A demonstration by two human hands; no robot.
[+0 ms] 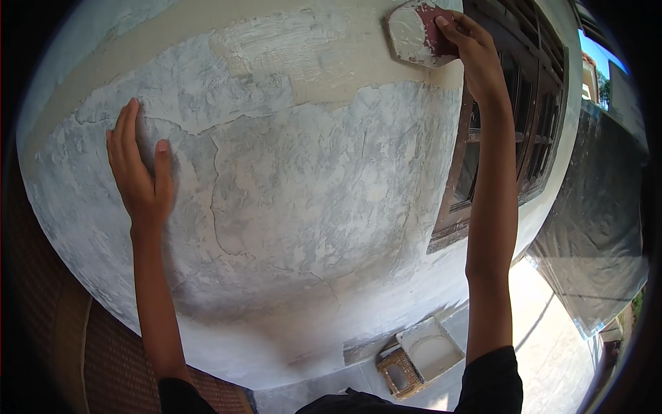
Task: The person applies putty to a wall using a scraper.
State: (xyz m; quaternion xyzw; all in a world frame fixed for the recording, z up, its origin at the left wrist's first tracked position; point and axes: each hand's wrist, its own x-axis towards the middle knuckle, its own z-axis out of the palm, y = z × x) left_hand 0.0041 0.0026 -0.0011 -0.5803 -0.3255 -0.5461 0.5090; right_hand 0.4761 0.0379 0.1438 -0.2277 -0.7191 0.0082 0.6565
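Observation:
My right hand (472, 55) is raised to the upper right and grips a dark red putty scraper (416, 33). Pale putty coats much of the scraper, which is against or very close to the wall beside the window. At the left, my left hand (140, 165) rests on the wall (310, 179) with its fingers stretched out and nothing held. Grey and white patches cover the wall, with cracks running through it. A smoother, cream-coloured coat of putty (310, 52) spreads across its upper part.
A brown-framed window (458, 214) is set into the wall behind my right forearm. On the floor below stand a whitish square tub (452, 355) and a brown perforated holder (386, 366). Dark sheeting (593, 221) hangs at the right; brown woven panels (114, 352) stand lower left.

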